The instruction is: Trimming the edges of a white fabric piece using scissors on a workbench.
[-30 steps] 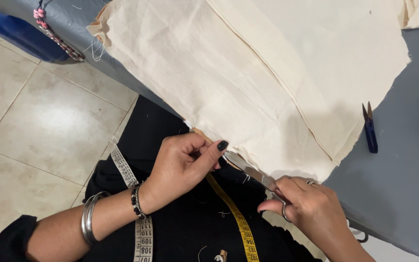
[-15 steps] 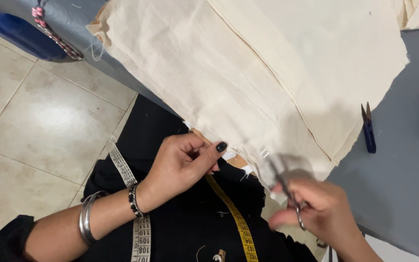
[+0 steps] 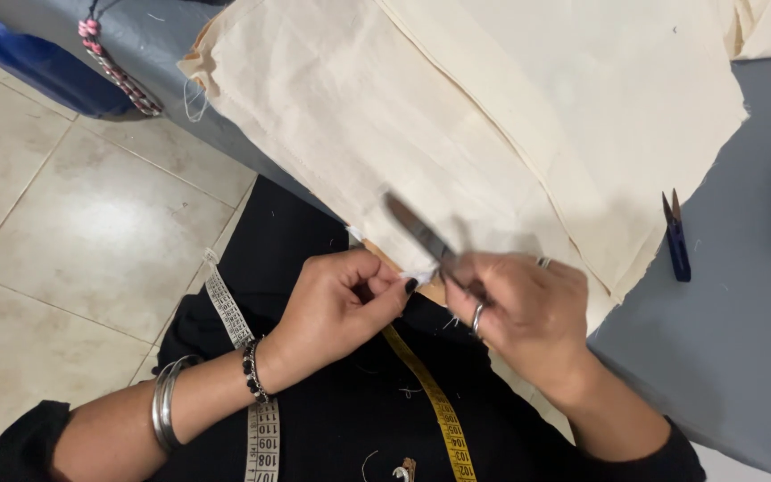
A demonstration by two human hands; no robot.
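The left hand (image 3: pixel 336 308) was curled into a loose fist, thumb and fingertips pinched together at its right side, dark-painted nail showing. Its wrist bent slightly, and the forearm ran down and left, bare to the rolled black sleeve. The right hand (image 3: pixel 524 308) sat just beside it, blurred, knuckles up, fingers closed through a grip, a ring on one finger. Its wrist was straight, and the forearm ran down and right into a black sleeve.
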